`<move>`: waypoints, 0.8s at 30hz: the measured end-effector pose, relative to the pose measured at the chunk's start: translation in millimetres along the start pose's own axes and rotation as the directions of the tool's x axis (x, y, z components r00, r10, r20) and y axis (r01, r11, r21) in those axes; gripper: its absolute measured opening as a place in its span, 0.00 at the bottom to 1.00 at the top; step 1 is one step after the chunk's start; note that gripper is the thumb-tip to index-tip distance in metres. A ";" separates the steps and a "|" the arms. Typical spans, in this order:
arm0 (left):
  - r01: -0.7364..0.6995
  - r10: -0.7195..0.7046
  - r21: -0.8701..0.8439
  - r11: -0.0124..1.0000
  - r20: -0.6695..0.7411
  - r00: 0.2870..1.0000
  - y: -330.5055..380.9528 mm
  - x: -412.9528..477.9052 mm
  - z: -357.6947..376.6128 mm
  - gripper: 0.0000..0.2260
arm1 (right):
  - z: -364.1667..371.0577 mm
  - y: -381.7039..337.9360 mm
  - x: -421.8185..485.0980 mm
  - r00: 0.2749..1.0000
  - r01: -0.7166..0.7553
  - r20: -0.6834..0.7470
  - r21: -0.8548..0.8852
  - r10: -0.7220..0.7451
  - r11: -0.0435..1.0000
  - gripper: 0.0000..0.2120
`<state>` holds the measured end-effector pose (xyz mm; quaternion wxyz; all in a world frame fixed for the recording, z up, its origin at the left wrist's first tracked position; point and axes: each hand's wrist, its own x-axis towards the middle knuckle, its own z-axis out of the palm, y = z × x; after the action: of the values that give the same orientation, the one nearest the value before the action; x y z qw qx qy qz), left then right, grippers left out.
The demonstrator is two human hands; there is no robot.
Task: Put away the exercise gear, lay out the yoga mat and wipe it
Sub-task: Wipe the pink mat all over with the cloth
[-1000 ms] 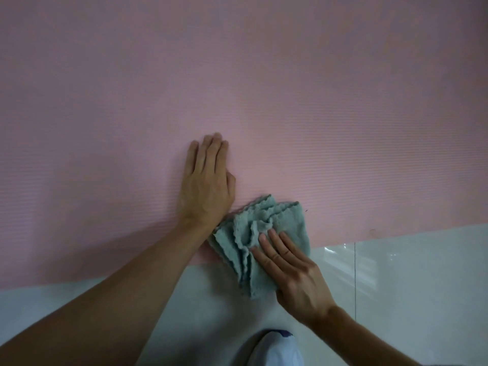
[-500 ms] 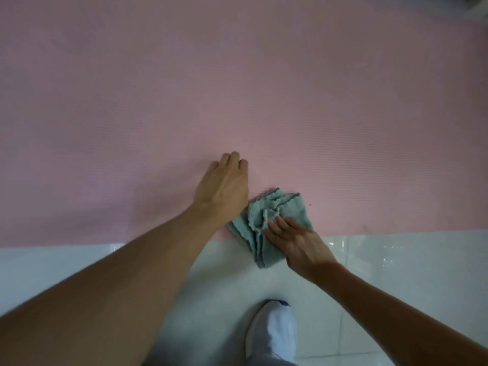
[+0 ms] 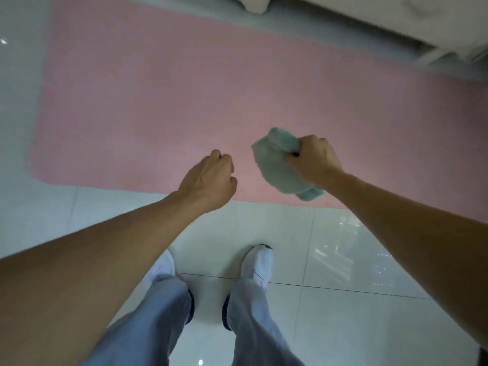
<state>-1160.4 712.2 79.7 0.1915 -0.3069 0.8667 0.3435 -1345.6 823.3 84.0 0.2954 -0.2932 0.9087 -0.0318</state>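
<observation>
The right grip [image 3: 314,161] clamps the bunched green cloth [image 3: 280,167] above the pink yoga mat [image 3: 158,101], flat on the floor [image 3: 356,307], wiping likely done; the left grip [image 3: 208,178] hangs loosely curled, empty

— Where do we stand?
— On the tiled floor [image 3: 343,260], with our left shoe [image 3: 165,262] and right shoe [image 3: 258,262] side by side, toes toward the yoga mat [image 3: 158,101]. The mat lies flat ahead of us, its long edge running left to right and its left end in view.

— And our hands?
— Both are over the mat's near edge and apart. Our left hand [image 3: 208,178] is to the left. Our right hand [image 3: 314,159] grips the cloth [image 3: 277,165], which sits between the two hands.

— And beyond the mat?
— We see a strip of floor, then furniture [image 3: 369,17] at the far right, too blurred to name.
</observation>
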 end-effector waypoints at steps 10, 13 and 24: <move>-0.062 0.061 0.002 0.998 -0.156 0.986 136.5 -111.5 -187.2 0.10 | -205.4 -33.5 -155.0 0.991 -0.090 0.129 0.542 0.023 0.836 0.04; -0.070 0.072 0.017 0.997 -0.204 0.976 187.0 -145.3 -208.7 0.10 | -254.4 -28.4 -195.9 0.989 -0.065 0.142 0.636 -0.035 0.769 0.09; -0.042 0.019 -0.072 0.997 -0.288 0.957 341.0 -226.8 -227.7 0.10 | -374.5 48.6 -293.1 0.998 0.009 0.046 0.447 -0.034 0.894 0.11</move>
<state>-1246.8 837.0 522.9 0.0464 -0.3472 0.8760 0.3315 -1387.1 981.8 533.1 0.3784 -0.2283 0.8657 -0.2350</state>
